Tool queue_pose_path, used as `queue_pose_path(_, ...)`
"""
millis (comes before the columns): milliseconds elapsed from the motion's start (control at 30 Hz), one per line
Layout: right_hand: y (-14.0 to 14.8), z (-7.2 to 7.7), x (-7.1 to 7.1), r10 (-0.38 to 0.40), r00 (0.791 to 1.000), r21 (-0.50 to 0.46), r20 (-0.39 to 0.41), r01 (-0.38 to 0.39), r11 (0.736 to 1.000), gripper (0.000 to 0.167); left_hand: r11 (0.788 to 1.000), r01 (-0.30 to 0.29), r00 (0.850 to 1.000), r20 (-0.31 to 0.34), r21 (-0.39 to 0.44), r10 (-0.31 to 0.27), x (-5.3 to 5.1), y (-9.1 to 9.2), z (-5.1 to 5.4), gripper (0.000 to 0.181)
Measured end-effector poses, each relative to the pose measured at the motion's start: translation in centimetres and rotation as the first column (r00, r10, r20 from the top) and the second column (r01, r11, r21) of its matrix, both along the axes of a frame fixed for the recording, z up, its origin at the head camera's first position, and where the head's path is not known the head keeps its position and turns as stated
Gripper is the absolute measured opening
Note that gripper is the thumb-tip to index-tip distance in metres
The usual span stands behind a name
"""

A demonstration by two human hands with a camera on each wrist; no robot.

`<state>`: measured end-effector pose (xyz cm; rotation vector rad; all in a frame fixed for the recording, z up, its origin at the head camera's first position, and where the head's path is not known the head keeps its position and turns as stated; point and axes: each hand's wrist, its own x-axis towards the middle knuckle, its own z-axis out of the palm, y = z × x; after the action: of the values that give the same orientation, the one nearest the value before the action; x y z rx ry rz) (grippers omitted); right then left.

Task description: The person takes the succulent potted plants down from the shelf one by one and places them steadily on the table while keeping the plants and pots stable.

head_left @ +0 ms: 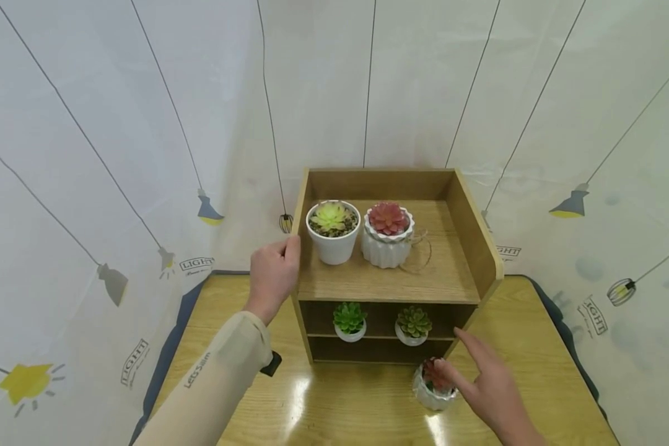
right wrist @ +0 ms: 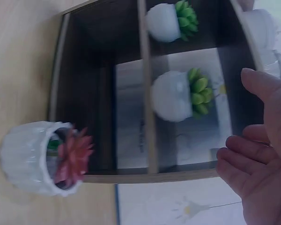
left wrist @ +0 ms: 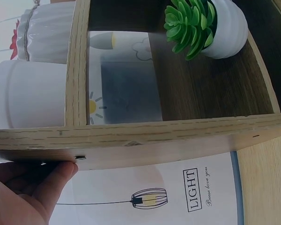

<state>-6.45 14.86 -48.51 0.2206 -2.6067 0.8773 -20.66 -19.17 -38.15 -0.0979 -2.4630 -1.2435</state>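
Observation:
A wooden shelf unit (head_left: 390,291) stands on the table. My left hand (head_left: 274,272) has its fingers curled at the left side panel, and in the left wrist view the fingers (left wrist: 61,180) touch that panel's outer face. My right hand (head_left: 493,390) is open beside the lower right of the shelf, its thumb and fingers apart, holding nothing. Close to its thumb, a red succulent in a white ribbed pot (head_left: 432,393) stands on the table in front of the shelf; the right wrist view shows this pot (right wrist: 25,157) apart from the hand (right wrist: 267,154).
On the top board are a yellow-green succulent in a smooth white pot (head_left: 336,244) and a red one in a ribbed pot (head_left: 386,251) with twine. Two green succulents in white pots (head_left: 351,331) (head_left: 412,336) sit on the middle shelf. A lamp-printed cloth (head_left: 412,93) hangs behind.

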Motion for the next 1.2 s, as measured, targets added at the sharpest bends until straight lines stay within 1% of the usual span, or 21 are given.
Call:
queue_pose_path(133, -0.2, 1.2, -0.2, 0.032, 0.997, 0.005, -0.063, -0.032, 0.999, 0.061, 1.000, 0.001, 1.000, -0.006, 0.003, -0.001, 0.0, 0.1, 0.1, 0.056)
queue_pose_path(300, -0.6, 2.5, -0.3, 0.037, 0.996, 0.009, -0.083, -0.036, 0.999, 0.060, 1.000, 0.009, 1.000, 0.006, 0.003, -0.010, 0.0, 0.1, 0.2, 0.056)
queue_pose_path(433, -0.7, 3.2, -0.4, 0.038, 0.991, 0.022, -0.129, -0.035, 0.999, 0.059, 1.000, 0.014, 1.000, 0.017, 0.008, -0.014, 0.1, 0.2, 0.1, 0.057)
queue_pose_path(567, -0.8, 3.7, -0.6, 0.051, 0.981, 0.025, -0.188, -0.047, 0.999, 0.060, 1.000, 0.015, 1.000, 0.014, 0.015, -0.015, 0.2, 0.2, -0.1, 0.056)
queue_pose_path(700, -0.9, 4.5, -1.2, 0.079, 0.968, 0.009, -0.236, -0.079, 0.997, 0.060, 1.000, 0.011, 1.000, 0.014, 0.021, -0.012, 0.2, 0.2, -0.1, 0.056)
queue_pose_path(800, -1.0, 5.1, -1.5, 0.088, 0.965, 0.008, -0.247, -0.089, 0.996, 0.058, 1.000, 0.009, 1.000, 0.016, 0.027, -0.010, 0.1, 0.2, -0.1, 0.056)
queue_pose_path(967, -1.3, 5.8, -1.9, 0.086, 0.966, 0.028, -0.242, -0.081, 0.996, 0.057, 1.000, 0.009, 1.000, 0.020, 0.019, -0.010, 0.0, 0.1, -0.1, 0.057)
queue_pose_path(1200, -1.7, 6.6, -2.7, 0.111, 0.962, 0.024, -0.250, -0.108, 0.994, 0.057, 1.000, 0.004, 1.000, -0.005, 0.003, -0.004, -0.1, 0.1, 0.0, 0.056)
